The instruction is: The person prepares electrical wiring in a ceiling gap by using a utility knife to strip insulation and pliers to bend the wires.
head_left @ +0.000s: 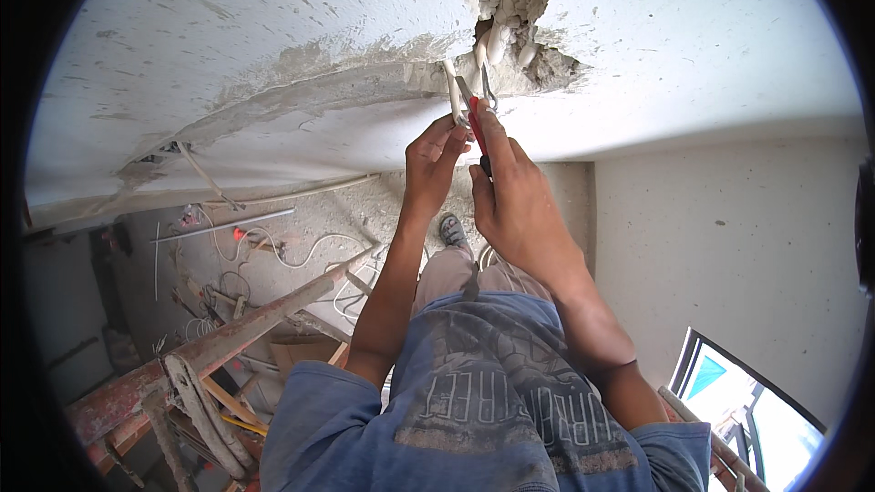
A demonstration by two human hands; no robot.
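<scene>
Both my hands are raised in front of me at the wall, just below a broken-out hole (524, 0). My left hand (430, 173) is closed, its thumb and fingers pinching the lower end of a white cable (453, 91) that hangs from the wall. In my right hand (524, 196) is a red-and-black-handled tool (475, 123) with a grey metal end. That metal end lies beside the white cable; I cannot tell whether it touches. A second cable loop (488, 82) hangs just above my right fingers. White conduit ends (497, 43) stick out of the hole.
A patched grey groove (310, 95) runs left along the wall to a smaller hole with another cable (205, 173). Far below, the floor holds loose white cables (292, 259) and a metal rod. Scaffold rails (264, 319) stand at left. At lower right is a window (738, 401).
</scene>
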